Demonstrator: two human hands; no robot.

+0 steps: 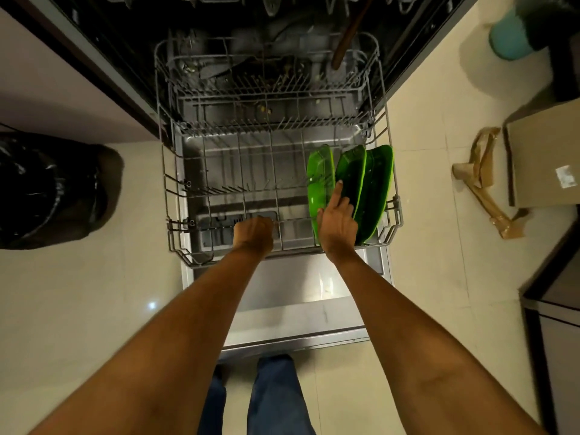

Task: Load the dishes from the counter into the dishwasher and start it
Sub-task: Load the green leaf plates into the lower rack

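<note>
The dishwasher stands open with its door folded down and the lower wire rack pulled out over it. Three green plates stand on edge at the rack's right side. My right hand rests on the middle green plate, index finger stretched up along its face. My left hand is closed on the rack's front rim near the middle. The upper rack sits further in, with dark items in it that are hard to make out.
A black bin bag sits on the floor at the left. A cardboard box and crumpled brown paper lie at the right, with a teal object further back. A cabinet corner juts in at the right. My legs stand behind the door.
</note>
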